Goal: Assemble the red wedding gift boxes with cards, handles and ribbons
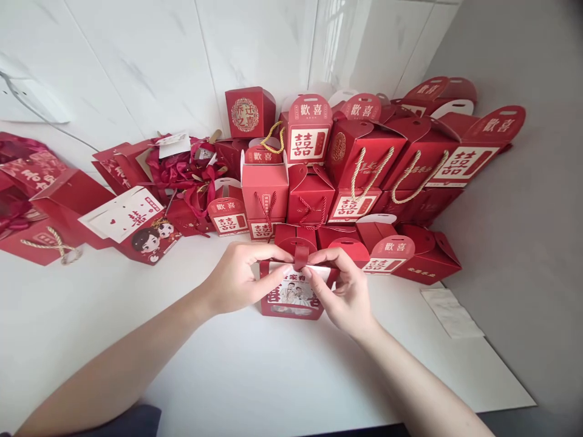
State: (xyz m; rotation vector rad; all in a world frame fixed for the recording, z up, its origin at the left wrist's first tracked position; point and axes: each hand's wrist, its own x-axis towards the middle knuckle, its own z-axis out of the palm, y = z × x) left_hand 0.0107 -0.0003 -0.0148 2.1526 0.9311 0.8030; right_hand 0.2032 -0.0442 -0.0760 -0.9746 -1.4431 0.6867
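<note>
A red gift box (pixel 291 312) with a white panel, a printed couple and a see-through window stands upright on the white table, front towards me. At its top edge sits a dark red ribbon loop (pixel 301 255). My left hand (pixel 239 276) grips the upper left of the box, thumb across the front and index finger along the top. From the right, my right hand (pixel 348 294) pinches the same top edge close to the ribbon. Both thumbs nearly meet below the loop. The fingers partly hide the box's upper corners.
Stacked red gift boxes (pixel 310 194), several with rope handles, fill the table's back against the tiled wall. To the left lie a box with cartoon figures (pixel 152 237) and red bags (pixel 68 203). A folded white tissue (pixel 452 312) lies near the right edge, beside a grey wall.
</note>
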